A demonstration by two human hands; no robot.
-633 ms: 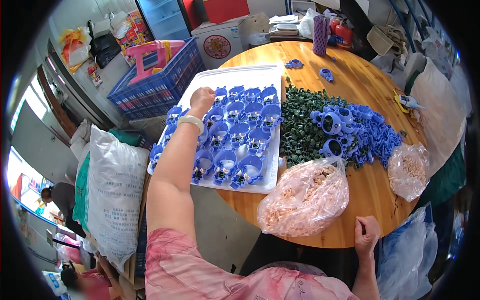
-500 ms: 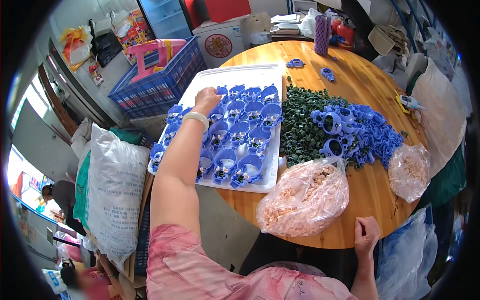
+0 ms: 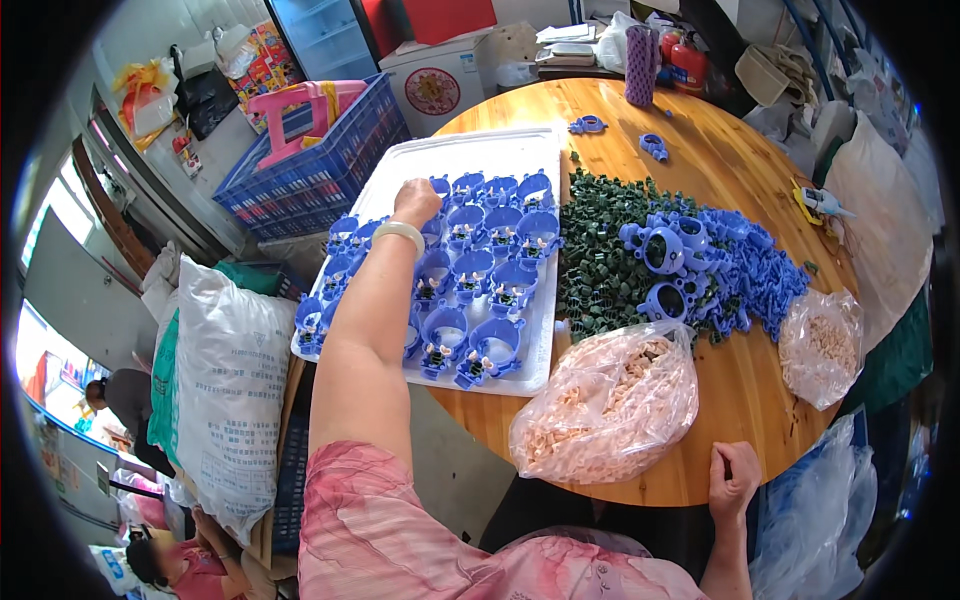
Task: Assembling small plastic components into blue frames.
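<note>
My left hand (image 3: 415, 202) reaches out over a white tray (image 3: 440, 160) and rests on the blue ring-shaped plastic parts (image 3: 480, 270) lined up in rows on it; its fingers curl down among them and I cannot see a part held in it. A pale bangle sits on that wrist. My right hand (image 3: 733, 478) lies on the near edge of the round wooden table (image 3: 730, 160), fingers loosely curled, holding nothing. Beside the tray are a heap of small dark green pieces (image 3: 600, 250) and a pile of loose blue parts (image 3: 715, 265).
Two clear bags of pinkish pieces (image 3: 610, 405) (image 3: 825, 345) lie on the table's near side. A big white sack (image 3: 230, 390) stands left of the table, a blue crate (image 3: 310, 160) behind it. A purple bottle (image 3: 642, 50) stands at the far edge. People sit low at the left.
My left hand has slid a little to the right along the far rows of the tray. My right hand has stayed on the table edge.
</note>
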